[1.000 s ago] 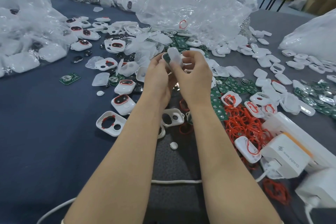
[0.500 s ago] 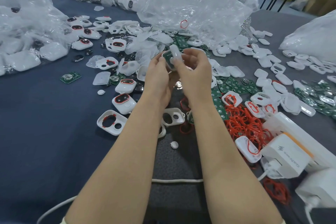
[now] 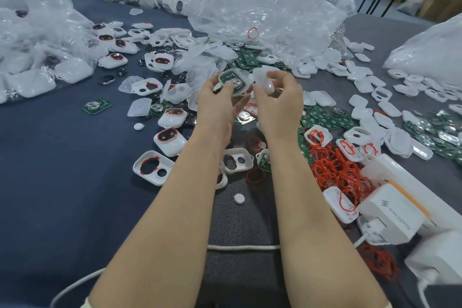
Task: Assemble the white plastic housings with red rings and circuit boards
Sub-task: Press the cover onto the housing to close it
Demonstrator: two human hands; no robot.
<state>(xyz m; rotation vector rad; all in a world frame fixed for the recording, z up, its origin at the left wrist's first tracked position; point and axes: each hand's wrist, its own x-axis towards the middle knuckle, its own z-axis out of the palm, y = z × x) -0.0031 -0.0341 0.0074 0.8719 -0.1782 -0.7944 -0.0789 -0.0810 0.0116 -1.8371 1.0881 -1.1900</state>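
A white cable crosses the dark worktop nearest the camera, under 2 bare forearms. Farther right lies a heap of red rings. Above the clutter, the left hand curls its fingers around a white housing with a green circuit board seated inside. Just beside it, the right hand pinches a white cover, partly hidden by its fingers. Crumpled clear bags lie beyond.

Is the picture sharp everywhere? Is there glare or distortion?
Head view: the centre is sharp, the housing in the left hand reads clearly; the white block at the lower right corner is blurred; the plastic bag shows glare; the wide lens stretches the forearms; shadows are faint.
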